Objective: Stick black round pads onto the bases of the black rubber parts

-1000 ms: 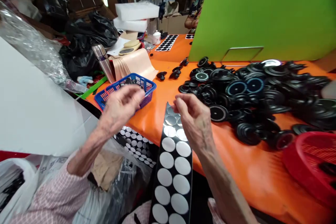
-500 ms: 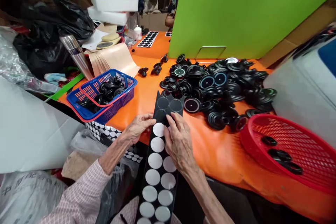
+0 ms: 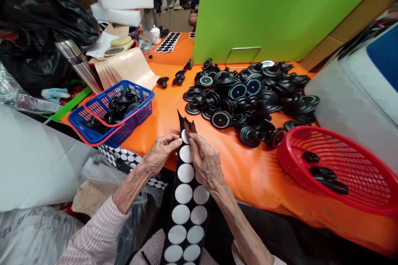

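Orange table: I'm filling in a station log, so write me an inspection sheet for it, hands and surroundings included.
Surface: orange table, partly covered.
Things in hand: black strip with white discs, top end bent.
Clutter: pile of black parts; blue basket and red basket, both holding black parts.
Left hand: holds the strip's left edge.
Right hand: holds the strip's right edge, near the top.
Cables: nothing seen.
Surroundings: green panel behind the pile; steel flask upper left.

white sack (image 3: 40,238), low off table's (image 3: 248,182) near left corner: printed Chinese characters, "中" readable, rest unclear
cardboard (image 3: 351,25), behind table's far right corner: faint mark, illegible
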Motion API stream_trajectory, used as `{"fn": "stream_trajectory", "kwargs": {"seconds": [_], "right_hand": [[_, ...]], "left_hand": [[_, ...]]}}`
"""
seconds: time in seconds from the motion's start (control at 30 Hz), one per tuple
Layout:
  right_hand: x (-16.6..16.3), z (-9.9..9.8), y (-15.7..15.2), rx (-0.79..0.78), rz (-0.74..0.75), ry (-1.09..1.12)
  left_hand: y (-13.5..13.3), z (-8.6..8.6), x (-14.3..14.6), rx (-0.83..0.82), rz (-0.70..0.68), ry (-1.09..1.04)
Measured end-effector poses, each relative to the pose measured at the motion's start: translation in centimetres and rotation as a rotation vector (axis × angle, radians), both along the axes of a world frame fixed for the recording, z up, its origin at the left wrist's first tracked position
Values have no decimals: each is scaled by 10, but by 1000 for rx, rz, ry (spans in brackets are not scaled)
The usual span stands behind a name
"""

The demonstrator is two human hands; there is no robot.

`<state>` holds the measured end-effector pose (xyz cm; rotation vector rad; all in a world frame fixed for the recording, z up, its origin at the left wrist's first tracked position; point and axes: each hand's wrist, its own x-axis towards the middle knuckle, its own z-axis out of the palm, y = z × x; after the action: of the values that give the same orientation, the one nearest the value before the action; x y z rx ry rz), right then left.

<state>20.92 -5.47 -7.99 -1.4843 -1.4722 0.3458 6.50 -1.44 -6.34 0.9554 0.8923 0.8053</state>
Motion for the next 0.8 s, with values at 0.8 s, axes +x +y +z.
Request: {"fn": "stream_trajectory", "kwargs": {"seconds": [0.8], "right_hand": [[51,13,-50,-86,-266,707]], "left_hand": [[47,38,110,933,-143,1092]]}}
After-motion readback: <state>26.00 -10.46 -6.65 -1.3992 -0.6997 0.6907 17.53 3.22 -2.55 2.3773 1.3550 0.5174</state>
